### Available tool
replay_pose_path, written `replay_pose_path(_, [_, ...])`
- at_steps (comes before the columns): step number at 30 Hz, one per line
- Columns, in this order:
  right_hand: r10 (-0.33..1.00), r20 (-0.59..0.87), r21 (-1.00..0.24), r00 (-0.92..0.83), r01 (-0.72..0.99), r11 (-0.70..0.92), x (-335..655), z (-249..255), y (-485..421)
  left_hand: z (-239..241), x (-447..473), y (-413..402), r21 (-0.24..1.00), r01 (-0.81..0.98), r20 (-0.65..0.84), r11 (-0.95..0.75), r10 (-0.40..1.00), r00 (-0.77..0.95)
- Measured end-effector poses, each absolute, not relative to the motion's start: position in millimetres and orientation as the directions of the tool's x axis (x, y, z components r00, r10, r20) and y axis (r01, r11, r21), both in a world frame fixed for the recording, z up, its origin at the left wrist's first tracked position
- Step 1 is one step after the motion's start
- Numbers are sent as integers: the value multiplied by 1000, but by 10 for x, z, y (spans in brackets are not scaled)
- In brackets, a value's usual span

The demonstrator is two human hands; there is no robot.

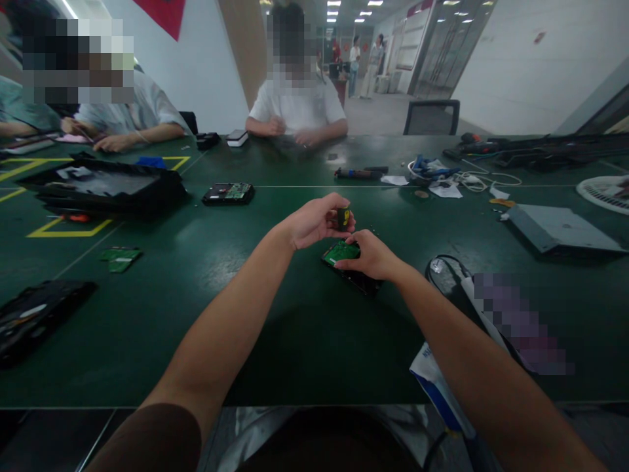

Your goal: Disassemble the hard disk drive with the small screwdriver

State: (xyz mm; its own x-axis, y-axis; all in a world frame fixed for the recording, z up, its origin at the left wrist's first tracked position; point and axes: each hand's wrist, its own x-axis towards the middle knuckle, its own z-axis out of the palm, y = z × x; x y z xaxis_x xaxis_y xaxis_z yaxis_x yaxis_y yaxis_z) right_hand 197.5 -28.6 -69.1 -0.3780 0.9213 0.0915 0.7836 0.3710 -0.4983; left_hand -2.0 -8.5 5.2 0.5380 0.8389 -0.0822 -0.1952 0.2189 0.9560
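My left hand (322, 221) is closed around a screwdriver (343, 219) with a dark, yellow-marked handle, held upright; its tip is hidden. Just below it, a hard drive (366, 283) lies on the green table (275, 328), its green circuit board (339, 252) facing up. My right hand (371, 257) rests over the board's right side, thumb and fingers closed on the drive. Part of the board is covered by that hand. A few tiny specks lie on the table just behind the drive.
Another opened drive (228, 193) lies farther back. Loose green boards (120, 257) and black casings (44, 314) sit left, beside a black tray (108, 183). Right are a grey metal box (565, 228), cables (486, 180) and a power strip (484, 305). People (297, 105) sit opposite.
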Motion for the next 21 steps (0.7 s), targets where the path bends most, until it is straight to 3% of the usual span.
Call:
replay_pose_path(11, [924, 78, -520, -374, 775, 358, 1965, -650, -298, 47, -24, -53, 991, -97, -34, 87, 892, 450])
replay_pose_path(21, [921, 76, -495, -382, 787, 368, 1981, -692, -273, 106, -38, -45, 957, 151, 200, -247, 942, 271])
